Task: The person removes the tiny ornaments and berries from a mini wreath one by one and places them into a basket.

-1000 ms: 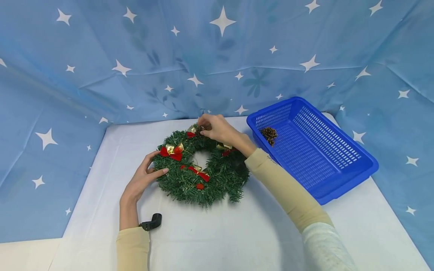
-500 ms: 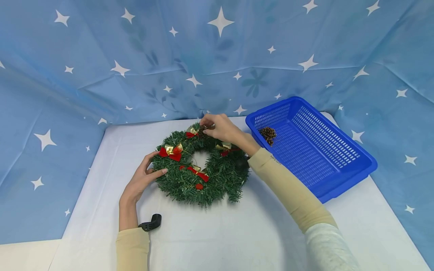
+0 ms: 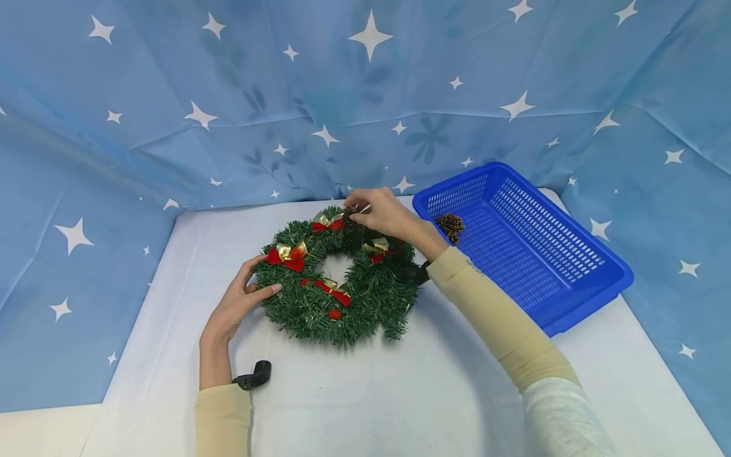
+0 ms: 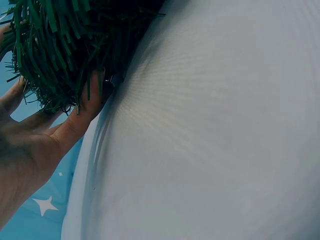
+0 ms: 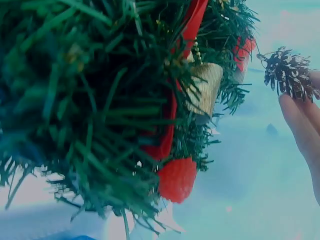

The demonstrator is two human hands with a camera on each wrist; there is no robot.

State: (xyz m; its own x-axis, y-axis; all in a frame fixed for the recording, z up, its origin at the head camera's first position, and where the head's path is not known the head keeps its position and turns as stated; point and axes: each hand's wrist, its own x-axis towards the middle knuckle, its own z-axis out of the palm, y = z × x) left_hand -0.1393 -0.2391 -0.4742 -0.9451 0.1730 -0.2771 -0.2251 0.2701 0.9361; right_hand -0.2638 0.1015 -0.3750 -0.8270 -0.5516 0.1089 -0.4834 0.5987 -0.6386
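Observation:
A green Christmas wreath (image 3: 302, 317) with red-and-gold bows and red berries lies on the white table. My left hand (image 3: 234, 308) grips its left edge, thumb on top and fingers around the outer side; the left wrist view shows those fingers (image 4: 75, 125) against the green bristles. At the wreath's far side, my right hand (image 3: 379, 212) pinches a brown pinecone (image 5: 287, 72) between thumb and fingertips. In the right wrist view the pinecone has pale-tipped scales and a small loop at its end, and it hangs apart from the greenery. A red-and-gold bow (image 3: 327, 223) sits just left of it.
A blue plastic basket (image 3: 571, 279) stands right of the wreath, partly behind the right forearm. Pinecones (image 3: 450, 227) lie at its left end. A blue star-patterned curtain (image 3: 274, 82) hangs behind and beside the white table (image 3: 342, 400).
My right hand has moved a little to the right with the pinecone, uncovering more of the bow at the wreath's far side. The left hand keeps its hold on the wreath.

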